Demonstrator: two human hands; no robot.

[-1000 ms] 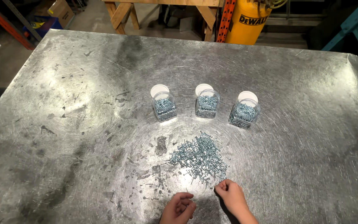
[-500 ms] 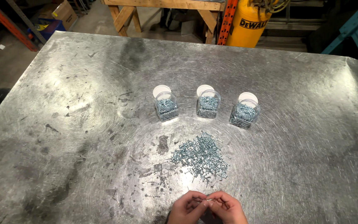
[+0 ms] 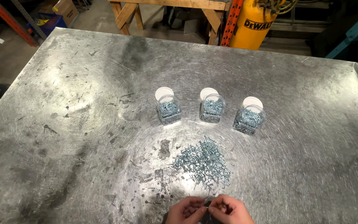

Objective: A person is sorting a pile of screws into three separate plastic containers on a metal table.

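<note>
Working at the near edge of the counter [image 3: 63, 124], you have your left hand [image 3: 186, 210] and right hand [image 3: 230, 210] drawn together, fingertips meeting over something small and dark between them; it looks pinched between the fingers, though what it is and which hand grips it cannot be told from this view. Just beyond your hands lies a loose pile of silver screws [image 3: 204, 162], spread flat on the metal and apparently far from sorted. Farther back stand three small clear jars in a row, the left jar [image 3: 169, 110], the middle jar [image 3: 212, 108] and the right jar [image 3: 249, 119], each open and already holding a good share of screws, each with its round white lid [image 3: 164, 93] lying just behind it. Judging by that, the filling seems well under way, with the pile on the counter as what remains. The counter itself is a broad sheet of scuffed, swirl-marked steel, stained dark in patches toward the left. Beyond its far edge sit wooden sawhorse legs [image 3: 125, 14], a yellow compressor tank [image 3: 251, 23], an orange rack upright [image 3: 233, 20] and a cardboard box [image 3: 65, 8] on a concrete floor.
</note>
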